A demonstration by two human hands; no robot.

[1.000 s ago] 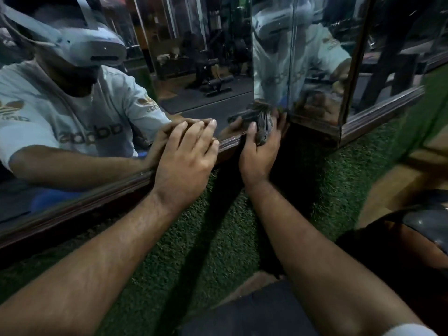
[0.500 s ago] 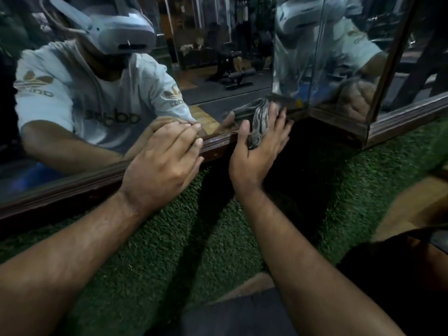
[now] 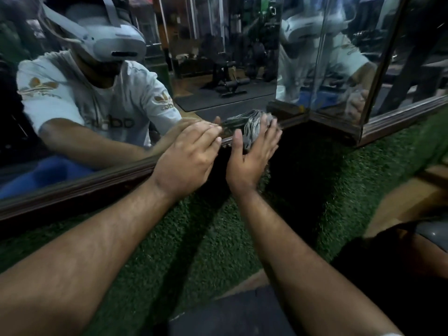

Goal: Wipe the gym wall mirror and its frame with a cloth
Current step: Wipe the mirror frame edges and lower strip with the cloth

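My left hand (image 3: 188, 163) rests on the frame (image 3: 97, 183) below the mirror (image 3: 218, 69), just left of my right hand (image 3: 252, 154), which presses the cloth (image 3: 252, 129) against it. Turf (image 3: 218, 238) lies nearer.

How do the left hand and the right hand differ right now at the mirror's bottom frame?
The left hand lies flat, palm down, empty, with its fingers straight and together on the frame; the right hand stands more on edge, thumb up. The left hand holds nothing; the right hand presses the folded grey cloth against the frame. The left hand sits nearer the person's reflection; the right nearer the mirror corner. Both hands touch the frame's lower rail.
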